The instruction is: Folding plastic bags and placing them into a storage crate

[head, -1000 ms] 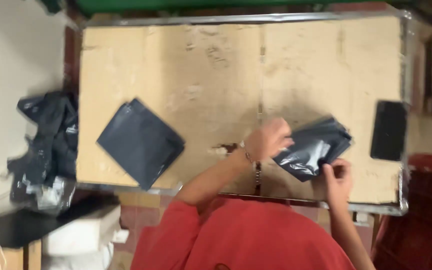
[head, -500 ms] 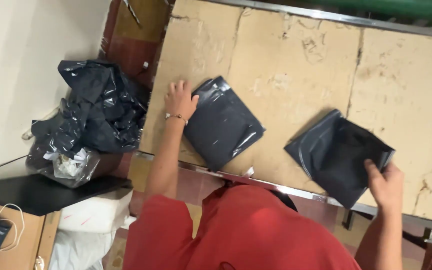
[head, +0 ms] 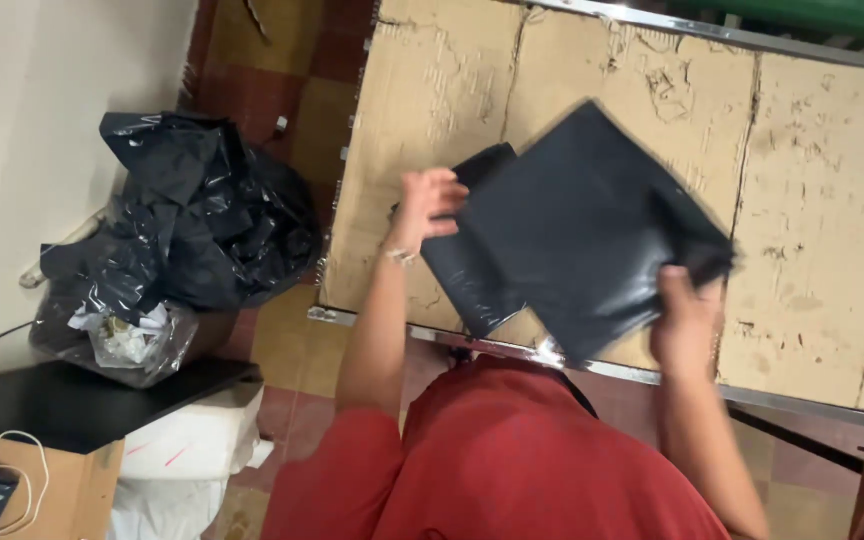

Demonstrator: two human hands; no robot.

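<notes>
Left hand (head: pixel 430 200) now grips the edge of one dark poly mailer (head: pixel 467 270) resting on the cardboard-topped surface (head: pixel 812 250), while right hand (head: pixel 687 320), closed on the second mailer (head: pixel 592 225), has swung it leftward, raised and overlapping the first instead of apart.

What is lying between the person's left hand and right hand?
In the head view, two dark plastic packets span the stretch between the left hand and right hand, overlapping above the cardboard-covered table.
</notes>
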